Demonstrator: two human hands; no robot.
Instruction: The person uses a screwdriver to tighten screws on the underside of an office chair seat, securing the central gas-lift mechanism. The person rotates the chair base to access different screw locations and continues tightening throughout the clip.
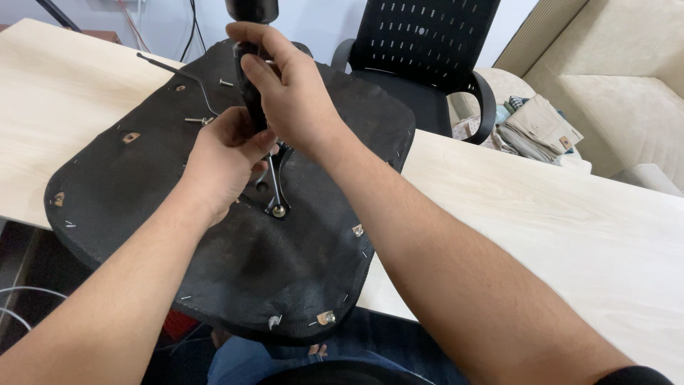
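Pretty bright and even overall, soft indoor light that seems to come from above, so the pale wooden table (541, 214) only gets faint shadows under the arms. The black seat underside (214, 242) soaks up the light and its texture goes a bit muddy, with small glints off the metal bits. Focus is decent in the middle, but the wide lens stretches the forearms near the bottom edge.

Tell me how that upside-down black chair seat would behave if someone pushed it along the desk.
The chair seat probably slides flat rather than rolls: it lies broad on the desk. Likely stiff, since bolts and staples sit in it. Its near edge overhangs the desk, so it might tip.
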